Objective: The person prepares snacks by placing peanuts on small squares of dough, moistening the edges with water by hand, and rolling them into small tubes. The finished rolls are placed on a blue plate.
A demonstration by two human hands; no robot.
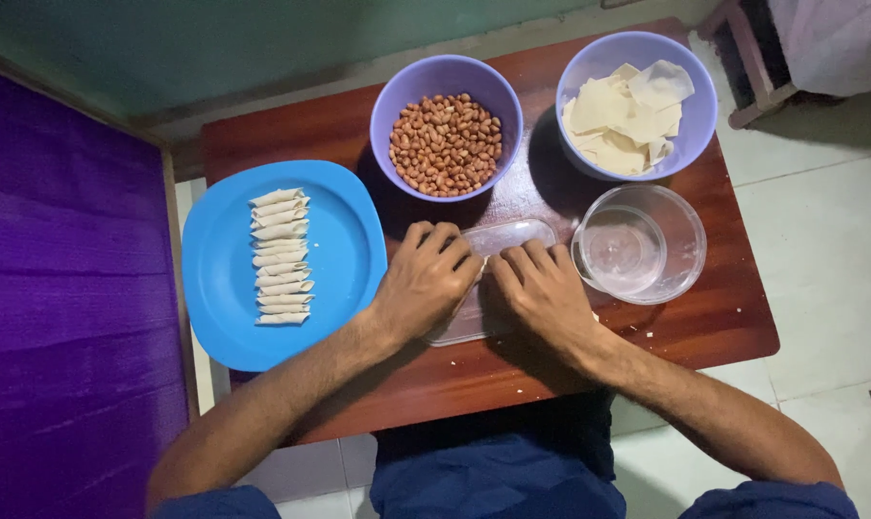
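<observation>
My left hand (422,282) and my right hand (543,289) lie side by side, fingers curled down, on a clear plastic board (514,234) in the middle of the small reddish-brown table (714,317). A bit of pale dough shows between the fingertips; what the fingers pinch is mostly hidden. Left of my left hand is a blue plate (339,245) with a column of several rolled dough pieces (281,258). Behind the hands stand a purple bowl of peanuts (446,144) and a purple bowl of flat dough wrappers (627,117).
A clear glass bowl (640,244) with a little water sits just right of my right hand. A purple cloth surface (65,288) fills the left side. Pale tiled floor (820,250) lies to the right, and a wooden stool leg (748,72) stands at the top right.
</observation>
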